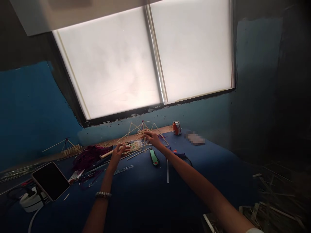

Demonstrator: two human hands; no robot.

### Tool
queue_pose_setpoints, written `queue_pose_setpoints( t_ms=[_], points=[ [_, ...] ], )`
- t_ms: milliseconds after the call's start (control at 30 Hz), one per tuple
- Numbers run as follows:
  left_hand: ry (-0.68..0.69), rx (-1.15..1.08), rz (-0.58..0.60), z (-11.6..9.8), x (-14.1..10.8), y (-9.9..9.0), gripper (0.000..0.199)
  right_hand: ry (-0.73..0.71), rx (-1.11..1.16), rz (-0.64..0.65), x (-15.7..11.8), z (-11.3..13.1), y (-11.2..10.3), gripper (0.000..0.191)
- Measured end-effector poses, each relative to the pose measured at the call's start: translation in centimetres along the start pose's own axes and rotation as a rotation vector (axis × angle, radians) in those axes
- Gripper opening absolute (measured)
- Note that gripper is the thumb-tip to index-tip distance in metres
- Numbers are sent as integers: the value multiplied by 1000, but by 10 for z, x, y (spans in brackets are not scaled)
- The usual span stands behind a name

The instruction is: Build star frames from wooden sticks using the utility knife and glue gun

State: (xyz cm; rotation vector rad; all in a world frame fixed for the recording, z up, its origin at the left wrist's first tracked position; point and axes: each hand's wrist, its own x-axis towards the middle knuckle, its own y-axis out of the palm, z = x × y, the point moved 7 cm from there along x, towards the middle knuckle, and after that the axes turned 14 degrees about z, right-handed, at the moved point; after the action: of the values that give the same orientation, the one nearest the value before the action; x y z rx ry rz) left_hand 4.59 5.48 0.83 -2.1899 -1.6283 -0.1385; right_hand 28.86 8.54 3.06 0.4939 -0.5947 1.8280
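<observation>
A frame of thin pale wooden sticks (142,139), joined into open triangles, stands at the far side of the blue-covered table (136,197). My right hand (153,138) pinches the sticks near the middle of the frame. My left hand (119,153) holds the frame's lower sticks at its near left corner. A thicker wooden stick (109,153) lies just under my left fingers. A beaded bracelet (103,194) circles my left wrist.
A smaller stick frame (66,147) stands at the left. A dark tablet (50,180), a white power strip (31,200), purple strands (88,157), a green-and-black tool (154,157) and a soda can (177,127) share the table. Loose sticks (269,207) lie on the floor at right.
</observation>
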Motion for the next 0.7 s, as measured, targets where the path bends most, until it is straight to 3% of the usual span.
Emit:
queue_pose_setpoints(
  t_ms=[233,500,700],
  points=[
    [-24,38,-1,16,3,-1,63,15,4,26,-4,-2,1,30],
    [-57,-16,45,25,2,0,58,-31,-89,49,-8,7,4,40],
    [-98,-160,250,22,-6,16,52,-65,-309,3,-9,7,-2,45]
  ],
)
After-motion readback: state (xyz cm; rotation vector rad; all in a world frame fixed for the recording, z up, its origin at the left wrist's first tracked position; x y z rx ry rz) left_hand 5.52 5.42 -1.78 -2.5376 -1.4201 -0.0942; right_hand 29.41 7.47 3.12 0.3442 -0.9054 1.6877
